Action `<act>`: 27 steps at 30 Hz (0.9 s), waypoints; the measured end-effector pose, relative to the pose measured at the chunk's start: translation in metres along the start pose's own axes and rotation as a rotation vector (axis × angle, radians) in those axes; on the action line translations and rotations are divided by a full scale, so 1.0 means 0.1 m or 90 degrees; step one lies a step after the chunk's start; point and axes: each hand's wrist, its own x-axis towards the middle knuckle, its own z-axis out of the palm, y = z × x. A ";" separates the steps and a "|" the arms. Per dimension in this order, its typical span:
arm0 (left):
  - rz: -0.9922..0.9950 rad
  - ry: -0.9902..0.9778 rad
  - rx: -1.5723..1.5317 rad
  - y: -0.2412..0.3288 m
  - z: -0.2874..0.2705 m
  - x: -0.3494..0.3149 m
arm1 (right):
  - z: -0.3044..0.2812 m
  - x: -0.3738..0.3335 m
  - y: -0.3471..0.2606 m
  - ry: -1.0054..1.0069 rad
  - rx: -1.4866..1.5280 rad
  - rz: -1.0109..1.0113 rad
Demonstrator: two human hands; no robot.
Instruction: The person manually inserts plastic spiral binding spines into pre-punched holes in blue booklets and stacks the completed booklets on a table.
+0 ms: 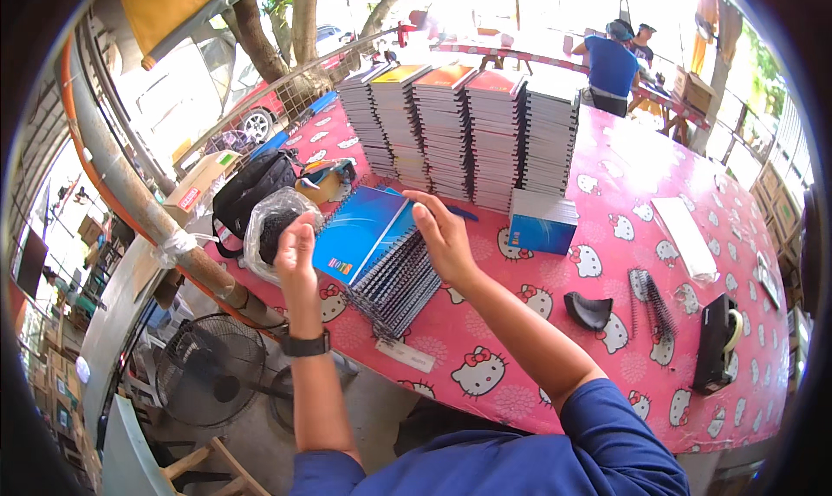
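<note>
A pile of blue-covered spiral notebooks (362, 229) lies in front of me, its wire-bound edges fanned toward me and the top notebook turned askew. My left hand (298, 252), with a dark watch on the wrist, is upright at the pile's left side, fingers extended. At the right side, my right hand (442, 240) has its fingers stretched along the top notebook's far right edge. Neither hand is wrapped around a notebook; whether the palms touch the pile is hard to tell. Beside my left hand sits a clear plastic bag (264, 236) with dark contents.
Tall notebook stacks (444, 136) stand behind the pile, with a short blue stack (542, 227) nearby. Rightward on the pink table (520, 392) are a black curved piece (588, 311), loose black binding coils (654, 305) and a tape dispenser (716, 344). A fan (212, 370) stands lower left.
</note>
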 end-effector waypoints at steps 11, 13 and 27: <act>-0.016 -0.030 -0.075 -0.19 0.18 0.08 | 0.08 0.18 0.20 0.056 -0.053 -0.029; 0.010 0.000 -0.035 -0.15 0.12 0.09 | -0.11 0.18 0.23 -0.039 0.007 -0.039; 0.691 -0.035 0.133 0.86 0.67 -0.75 | -2.29 -0.04 0.73 0.036 -0.743 -0.116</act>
